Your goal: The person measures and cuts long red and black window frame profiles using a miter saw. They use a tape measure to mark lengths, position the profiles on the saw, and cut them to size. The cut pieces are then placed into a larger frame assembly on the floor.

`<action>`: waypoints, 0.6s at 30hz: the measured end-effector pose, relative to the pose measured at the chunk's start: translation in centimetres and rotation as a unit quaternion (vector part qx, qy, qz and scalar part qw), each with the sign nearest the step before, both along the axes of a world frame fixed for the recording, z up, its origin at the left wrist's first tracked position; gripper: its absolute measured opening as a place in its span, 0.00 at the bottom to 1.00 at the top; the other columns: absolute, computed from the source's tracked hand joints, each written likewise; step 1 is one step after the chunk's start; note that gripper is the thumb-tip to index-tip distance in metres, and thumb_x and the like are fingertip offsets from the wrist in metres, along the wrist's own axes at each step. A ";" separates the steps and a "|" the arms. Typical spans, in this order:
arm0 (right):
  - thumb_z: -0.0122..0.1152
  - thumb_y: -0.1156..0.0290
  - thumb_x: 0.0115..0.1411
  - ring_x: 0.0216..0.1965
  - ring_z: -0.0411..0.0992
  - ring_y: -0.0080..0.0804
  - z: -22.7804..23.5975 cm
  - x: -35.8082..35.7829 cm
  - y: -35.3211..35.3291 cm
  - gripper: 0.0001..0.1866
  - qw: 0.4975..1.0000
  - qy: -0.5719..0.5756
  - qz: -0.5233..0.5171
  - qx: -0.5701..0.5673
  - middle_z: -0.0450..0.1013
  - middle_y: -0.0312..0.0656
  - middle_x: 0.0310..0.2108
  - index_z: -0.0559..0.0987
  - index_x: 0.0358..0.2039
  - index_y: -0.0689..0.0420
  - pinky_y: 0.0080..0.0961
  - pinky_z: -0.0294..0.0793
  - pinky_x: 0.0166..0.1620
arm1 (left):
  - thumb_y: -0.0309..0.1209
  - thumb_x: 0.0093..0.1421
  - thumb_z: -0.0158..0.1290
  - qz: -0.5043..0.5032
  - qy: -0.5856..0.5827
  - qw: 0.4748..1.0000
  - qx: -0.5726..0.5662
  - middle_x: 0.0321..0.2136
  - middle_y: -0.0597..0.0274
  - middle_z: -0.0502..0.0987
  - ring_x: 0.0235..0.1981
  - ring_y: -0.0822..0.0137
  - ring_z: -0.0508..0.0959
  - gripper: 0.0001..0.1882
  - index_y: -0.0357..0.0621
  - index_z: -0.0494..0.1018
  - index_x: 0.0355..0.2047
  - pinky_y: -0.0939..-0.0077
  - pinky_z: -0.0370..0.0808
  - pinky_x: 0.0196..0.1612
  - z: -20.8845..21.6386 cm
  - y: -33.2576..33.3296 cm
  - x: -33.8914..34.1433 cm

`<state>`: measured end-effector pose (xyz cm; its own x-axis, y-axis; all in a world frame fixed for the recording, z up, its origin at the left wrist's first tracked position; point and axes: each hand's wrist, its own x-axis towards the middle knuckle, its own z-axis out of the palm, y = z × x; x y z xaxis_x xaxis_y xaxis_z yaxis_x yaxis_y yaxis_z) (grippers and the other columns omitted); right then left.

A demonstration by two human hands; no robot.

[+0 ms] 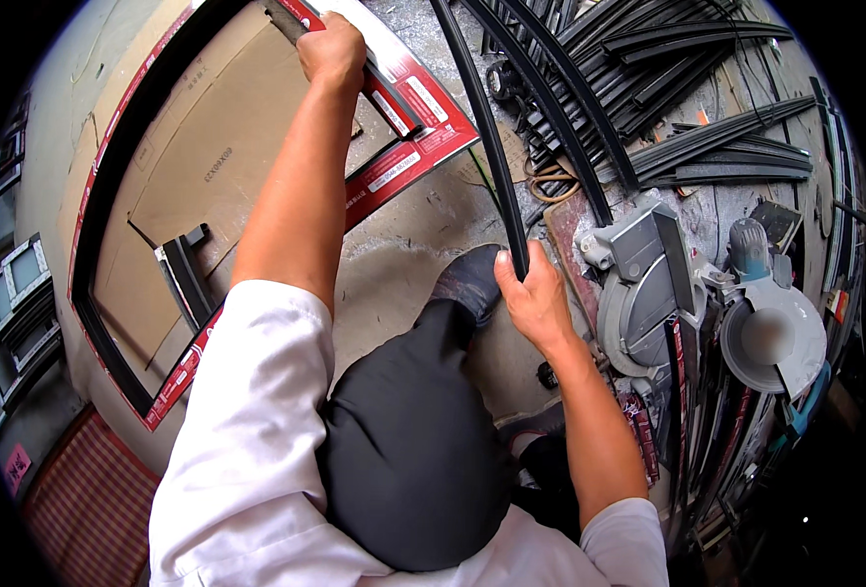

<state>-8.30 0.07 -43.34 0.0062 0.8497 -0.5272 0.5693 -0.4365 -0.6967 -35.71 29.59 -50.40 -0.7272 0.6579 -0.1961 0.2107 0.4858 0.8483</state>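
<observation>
A large curved frame (pixel 90 210) of black profile with printed red film lies in front of me to the left, over brown cardboard. At its far side my left hand (pixel 333 51) is closed around a red-filmed bar; the fingers' undersides are hidden. My right hand (pixel 535 298) grips the near end of a long, thin black profile strip (pixel 482 127), thumb along it. The strip slants away and leaves the upper edge of view, right of the frame and apart from it. Short dark profile pieces (pixel 188 279) rest inside the frame's near edge.
Cardboard (pixel 208 137) lies beneath the frame. A heap of black profiles (pixel 638 78) covers the floor at the far right. A grey cutting machine (pixel 648 284) stands beside my right forearm. Smaller framed panels (pixel 24 293) and a red checked cloth (pixel 90 504) are at the left.
</observation>
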 end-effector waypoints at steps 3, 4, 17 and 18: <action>0.57 0.55 0.72 0.36 0.78 0.67 -0.1 0.3 -0.2 0.21 1.000 -0.002 0.000 0.007 0.78 0.62 0.30 0.74 0.45 0.64 0.52 0.75 0.41 | 0.49 0.68 0.51 -0.008 0.003 1.000 -0.005 0.50 0.28 0.81 0.54 0.39 0.82 0.34 0.19 0.78 0.48 0.55 0.75 0.60 0.0 0.0 0.0; 0.57 0.55 0.72 0.37 0.78 0.67 -0.1 0.4 -0.3 0.21 1.000 -0.003 0.001 0.010 0.78 0.62 0.30 0.74 0.45 0.64 0.52 0.75 0.41 | 0.49 0.69 0.51 -0.008 -0.002 1.000 -0.003 0.50 0.28 0.81 0.54 0.39 0.82 0.34 0.19 0.78 0.48 0.56 0.75 0.60 -0.1 0.0 0.0; 0.57 0.50 0.71 0.44 0.78 0.69 -3.9 3.4 -2.4 0.24 0.989 -0.131 0.044 -0.058 0.80 0.62 0.40 0.74 0.51 0.60 0.57 0.74 0.49 | 0.39 0.69 0.56 -0.030 -0.159 0.983 0.084 0.41 0.46 0.84 0.39 0.59 0.84 0.25 0.17 0.77 0.45 0.63 0.79 0.47 -0.2 -1.1 0.3; 0.57 0.51 0.70 0.46 0.77 0.67 -4.5 3.7 -2.7 0.24 0.987 -0.139 0.052 -0.064 0.79 0.62 0.42 0.74 0.51 0.60 0.57 0.74 0.50 | 0.37 0.68 0.56 -0.041 -0.150 0.979 0.130 0.36 0.48 0.83 0.34 0.61 0.83 0.24 0.17 0.77 0.43 0.65 0.79 0.41 0.2 -1.5 0.5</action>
